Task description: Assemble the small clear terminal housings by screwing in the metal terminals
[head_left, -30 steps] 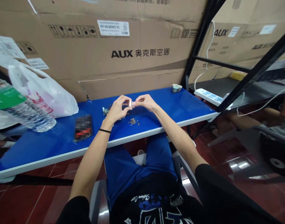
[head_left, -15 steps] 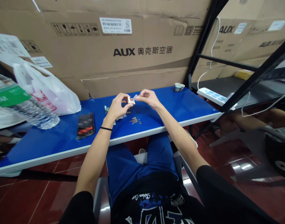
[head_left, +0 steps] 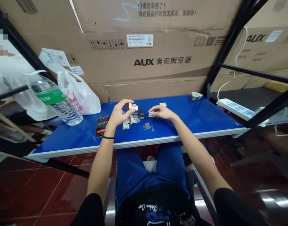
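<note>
1. The person's left hand [head_left: 117, 116] is closing on a small copper-pink rectangular block [head_left: 133, 107], pinching it between thumb and fingers and lifting it just above the table, near the middle.
2. That block is looking stiff and probably light for its size. Its smooth faces could be slippery, so I'd judge its opposite flat sides the surest place to take hold.
3. The right hand [head_left: 161, 112] is reaching out apart from the left, its fingertips [head_left: 151, 113] lowering beside a small whitish piece [head_left: 150, 115]. I cannot tell whether they are gripping it.
4. A glossy blue folding table [head_left: 205, 119] is carrying the loose parts: pale green plastic blocks [head_left: 125, 126], a dark cube-shaped part [head_left: 141, 114], and tiny metal bits [head_left: 147, 126] lying just in front of the hands.
5. A black phone showing a timer [head_left: 101, 126] is lying to the left, with a clear plastic water bottle with a green label [head_left: 56, 98] beside it, toppling-prone on its side. A white power strip [head_left: 235, 108] is sitting beyond the table's right end.
</note>
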`<state>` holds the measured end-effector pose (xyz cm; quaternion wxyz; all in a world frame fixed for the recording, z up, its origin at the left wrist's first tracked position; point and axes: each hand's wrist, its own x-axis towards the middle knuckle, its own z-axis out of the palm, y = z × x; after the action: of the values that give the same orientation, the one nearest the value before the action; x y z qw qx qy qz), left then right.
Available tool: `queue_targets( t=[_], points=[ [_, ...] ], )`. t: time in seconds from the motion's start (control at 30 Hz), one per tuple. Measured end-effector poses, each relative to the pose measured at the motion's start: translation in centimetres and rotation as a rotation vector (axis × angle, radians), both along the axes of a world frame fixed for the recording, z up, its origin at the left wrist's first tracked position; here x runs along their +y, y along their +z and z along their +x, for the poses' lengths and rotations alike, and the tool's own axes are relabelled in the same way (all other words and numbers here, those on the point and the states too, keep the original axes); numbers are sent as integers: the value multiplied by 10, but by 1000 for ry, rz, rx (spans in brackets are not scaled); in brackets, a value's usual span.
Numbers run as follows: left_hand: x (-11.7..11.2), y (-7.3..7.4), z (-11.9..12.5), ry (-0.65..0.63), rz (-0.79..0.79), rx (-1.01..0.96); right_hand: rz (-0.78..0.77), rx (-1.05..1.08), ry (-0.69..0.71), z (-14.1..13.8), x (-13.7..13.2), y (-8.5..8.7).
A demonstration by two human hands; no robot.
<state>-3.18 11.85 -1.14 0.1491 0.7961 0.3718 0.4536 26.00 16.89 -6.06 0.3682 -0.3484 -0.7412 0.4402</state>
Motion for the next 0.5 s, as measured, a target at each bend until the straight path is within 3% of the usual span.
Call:
queue_targets(
  t=[0.13, 0.23, 0.5],
  points=[
    [-36, -2, -11, 23, -48, 193, -25, -33, 63, -11, -4, -5],
    [-55, -13, -14, 89, -57, 290, -22, -33, 78, -23, -10, -7],
    [-59, -50, -12, 221, 1, 397, 76, -76, 60, -47, -17, -10]
  ],
)
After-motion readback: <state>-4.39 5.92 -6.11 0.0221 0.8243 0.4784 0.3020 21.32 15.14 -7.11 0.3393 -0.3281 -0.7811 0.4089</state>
